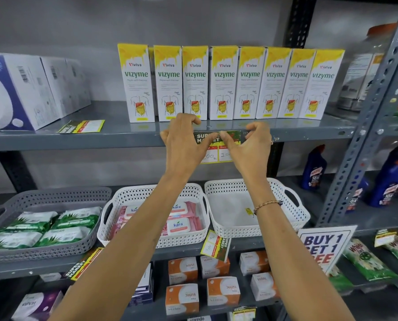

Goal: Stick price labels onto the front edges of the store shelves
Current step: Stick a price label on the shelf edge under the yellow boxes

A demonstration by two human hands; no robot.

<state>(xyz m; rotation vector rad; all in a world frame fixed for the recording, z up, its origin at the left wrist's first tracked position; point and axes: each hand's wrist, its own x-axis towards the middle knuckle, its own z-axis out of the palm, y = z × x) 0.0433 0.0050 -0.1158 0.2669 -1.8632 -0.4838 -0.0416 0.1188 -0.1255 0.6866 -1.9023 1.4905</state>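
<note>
Your left hand (pixel 184 140) and right hand (pixel 251 144) press thumbs together on the price label (pixel 228 144), fingers curled, fixing it to the shelf edge (pixel 77 141).

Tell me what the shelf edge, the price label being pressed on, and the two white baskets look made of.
Shelf edge: painted grey metal, likely steel; faint sheen, bolted perforated uprights.
Price label: printed paper or card, possibly glossy.
White baskets: moulded plastic, judging by the lattice walls and cut-out handles.

1. Bright, even light is cast from above; the Vizyme cartons (pixel 228 83) are seen sharply.
2. Left and right of the cartons, shelving is bent and blurred.
3. Faint reflections are shown beneath the cartons.
</note>
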